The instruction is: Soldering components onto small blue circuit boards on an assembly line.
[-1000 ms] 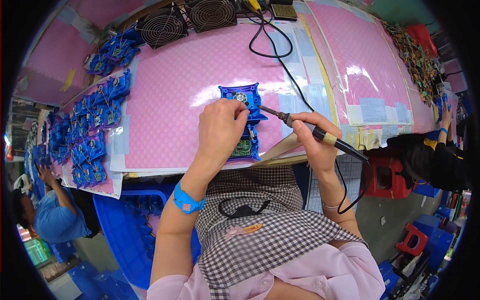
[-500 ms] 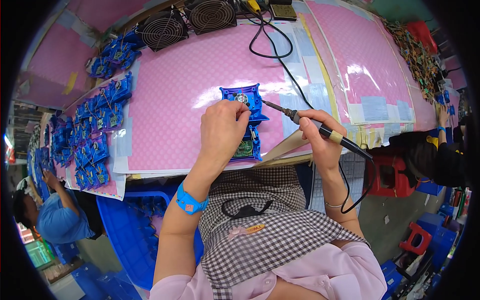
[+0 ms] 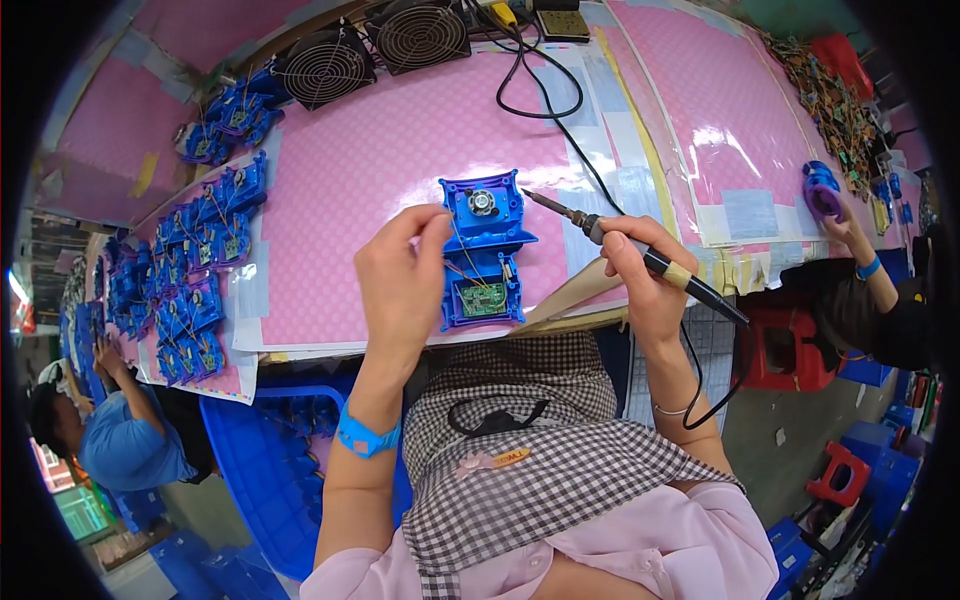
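Note:
An opened blue plastic casing lies on the pink table in front of me. Its far half (image 3: 505, 205) carries a round speaker (image 3: 482, 203), and its near half holds a green circuit board (image 3: 484, 299). My left hand (image 3: 400, 280) is at the casing's left edge, thumb and forefinger pinched on a thin wire (image 3: 458, 246) that runs toward the board. In my right hand (image 3: 648, 275) is a soldering iron (image 3: 610, 237), held like a pen. Its tip points left, just off the upper right corner of the casing, apart from it.
Rows of similar blue casings (image 3: 195, 305) lie at the left. Two black fans (image 3: 322, 70) and a soldering sponge stand (image 3: 563, 24) are at the back. The iron's cord (image 3: 585, 150) crosses the table. A blue crate (image 3: 240, 470) sits below. Co-workers are at both sides.
My left hand has drawn back leftward from the speaker, uncovering it and the board. The right hand and iron stay nearly still. At far right, a co-worker's hand now holds a blue-purple part.

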`<control>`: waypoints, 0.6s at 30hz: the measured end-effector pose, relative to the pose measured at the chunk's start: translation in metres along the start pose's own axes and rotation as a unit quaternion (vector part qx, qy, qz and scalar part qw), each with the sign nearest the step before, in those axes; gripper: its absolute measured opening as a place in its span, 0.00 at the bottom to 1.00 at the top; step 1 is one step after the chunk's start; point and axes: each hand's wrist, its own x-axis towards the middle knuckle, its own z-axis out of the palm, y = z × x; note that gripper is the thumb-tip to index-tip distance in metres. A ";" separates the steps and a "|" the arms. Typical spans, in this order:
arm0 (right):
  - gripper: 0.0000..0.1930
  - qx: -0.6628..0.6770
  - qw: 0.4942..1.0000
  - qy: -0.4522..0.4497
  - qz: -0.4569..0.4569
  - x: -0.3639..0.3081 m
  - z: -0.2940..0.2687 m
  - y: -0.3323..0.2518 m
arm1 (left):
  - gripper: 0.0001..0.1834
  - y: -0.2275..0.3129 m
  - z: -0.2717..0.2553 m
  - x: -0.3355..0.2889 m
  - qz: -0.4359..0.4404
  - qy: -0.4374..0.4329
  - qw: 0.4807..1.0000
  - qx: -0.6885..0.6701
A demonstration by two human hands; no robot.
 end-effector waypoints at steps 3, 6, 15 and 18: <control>0.08 0.010 1.000 -0.007 0.013 -0.001 0.003 -0.004 | 0.05 0.001 -0.006 -0.004 -0.119 0.014 0.991 -0.055; 0.07 0.018 1.000 -0.019 0.010 -0.002 0.011 -0.001 | 0.06 -0.010 0.002 -0.001 -0.102 0.014 0.995 0.000; 0.07 0.000 0.999 -0.048 0.002 0.000 0.022 0.001 | 0.07 -0.004 0.014 0.003 -0.030 -0.006 0.999 0.040; 0.07 -0.008 0.998 -0.055 -0.017 0.001 0.024 0.005 | 0.07 -0.008 0.014 0.004 -0.010 -0.018 0.998 0.061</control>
